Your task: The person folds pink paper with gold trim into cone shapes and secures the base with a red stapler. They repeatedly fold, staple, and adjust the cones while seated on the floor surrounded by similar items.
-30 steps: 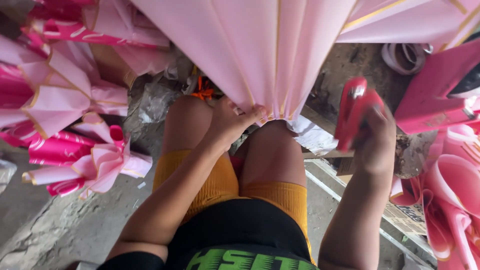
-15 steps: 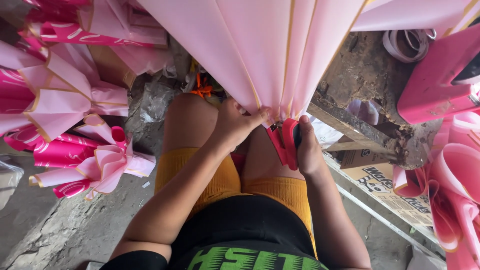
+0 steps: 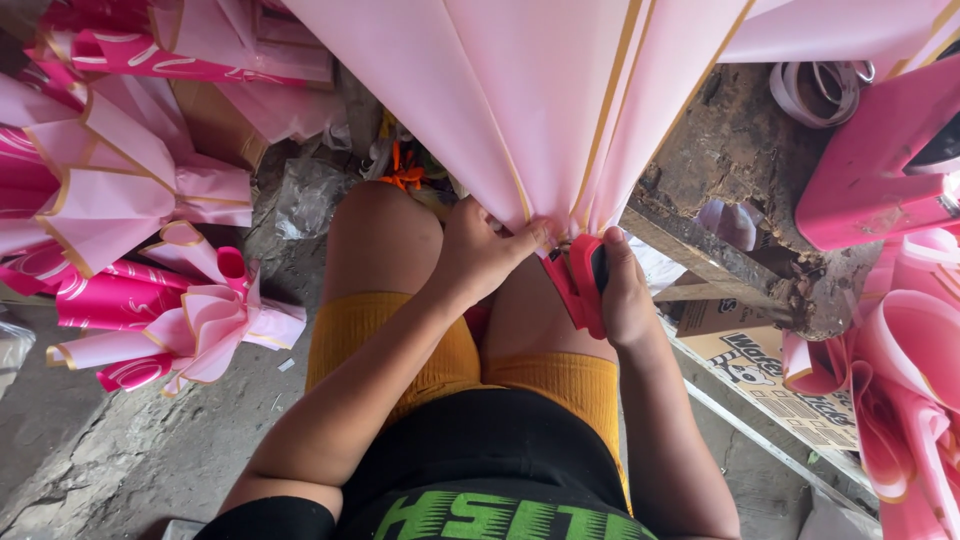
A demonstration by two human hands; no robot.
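A large fan of light pink wrapping paper with gold edges (image 3: 540, 90) hangs down over my knees, gathered to a narrow neck. My left hand (image 3: 480, 250) pinches that gathered neck from the left. My right hand (image 3: 625, 295) grips a red stapler (image 3: 578, 280) and presses it against the neck just right of my left fingers. Both hands sit above my lap, over yellow shorts (image 3: 420, 340).
Finished pink paper wraps and bows (image 3: 170, 300) lie on the concrete floor at left. A rough wooden bench (image 3: 740, 190) stands at right with a ribbon roll (image 3: 815, 90), a pink box (image 3: 880, 170) and more pink bows (image 3: 890, 400). A cardboard box (image 3: 770, 380) lies below it.
My right hand brought the red stapler in from the right and up to the gathered paper neck. My left hand kept pinching the neck.
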